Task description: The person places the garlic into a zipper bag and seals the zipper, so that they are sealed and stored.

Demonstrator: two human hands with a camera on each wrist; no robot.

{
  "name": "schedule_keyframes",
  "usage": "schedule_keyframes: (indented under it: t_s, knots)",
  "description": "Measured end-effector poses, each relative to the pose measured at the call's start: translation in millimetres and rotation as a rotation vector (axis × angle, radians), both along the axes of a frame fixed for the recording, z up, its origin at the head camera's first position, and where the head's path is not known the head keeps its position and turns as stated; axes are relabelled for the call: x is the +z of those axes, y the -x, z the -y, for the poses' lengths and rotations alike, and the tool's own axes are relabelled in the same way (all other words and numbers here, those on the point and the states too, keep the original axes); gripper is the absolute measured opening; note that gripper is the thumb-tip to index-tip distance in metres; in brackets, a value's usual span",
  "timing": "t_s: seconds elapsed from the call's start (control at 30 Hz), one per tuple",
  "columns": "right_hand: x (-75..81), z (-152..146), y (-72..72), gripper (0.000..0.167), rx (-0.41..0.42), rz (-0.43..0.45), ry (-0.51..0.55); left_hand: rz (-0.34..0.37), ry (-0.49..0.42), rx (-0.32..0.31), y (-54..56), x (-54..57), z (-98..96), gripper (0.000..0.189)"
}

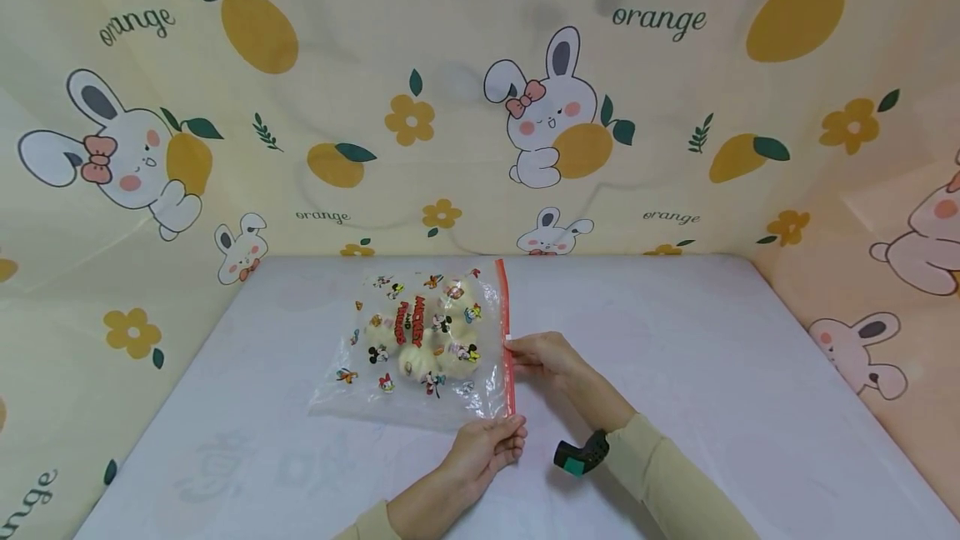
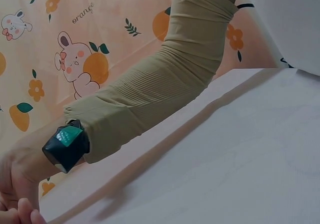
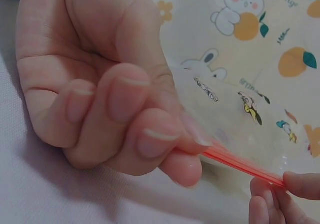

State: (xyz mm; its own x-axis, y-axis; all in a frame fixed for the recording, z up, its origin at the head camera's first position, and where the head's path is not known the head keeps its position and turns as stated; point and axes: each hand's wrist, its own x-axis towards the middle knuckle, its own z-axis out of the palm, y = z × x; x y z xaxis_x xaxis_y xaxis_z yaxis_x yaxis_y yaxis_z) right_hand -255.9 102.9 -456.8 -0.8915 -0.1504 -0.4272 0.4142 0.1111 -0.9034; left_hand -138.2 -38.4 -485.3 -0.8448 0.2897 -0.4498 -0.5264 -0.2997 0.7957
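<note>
A clear zip bag (image 1: pixel 408 394) printed with cartoon figures and red "Mickey and Friends" lettering lies on the table. Several pale, rounded, bulb-like pieces (image 1: pixel 416 363) show inside it. Along its right edge runs a red zip strip (image 1: pixel 504 294). My left hand (image 1: pixel 480 457) pinches the near end of that strip between thumb and fingers. Farther up, my right hand (image 1: pixel 551 361) grips the strip beside a small white piece. In the right wrist view, the right thumb and forefinger pinch the red strip (image 3: pixel 242 168), with the left fingers (image 3: pixel 300 186) at its other end.
A white-covered table (image 1: pixel 675 373) lies under the bag. Behind and at the sides hangs a cream cloth (image 1: pixel 457 15) with rabbits and oranges. A black band with a green patch (image 1: pixel 581 454) sits on the right wrist.
</note>
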Motion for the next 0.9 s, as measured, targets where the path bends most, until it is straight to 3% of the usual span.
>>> schedule_keyframes:
  t_s: [0.6, 0.9]
  knots:
    - [1.7, 0.3, 5.3, 0.034, -0.024, -0.006, -0.026, 0.0, 0.012, -0.012, 0.0, -0.6, -0.6, 0.033]
    - [1.3, 0.6, 8.5, 0.032, -0.044, 0.003, 0.053, -0.025, -0.015, -0.008, -2.4, -0.3, -0.3, 0.028]
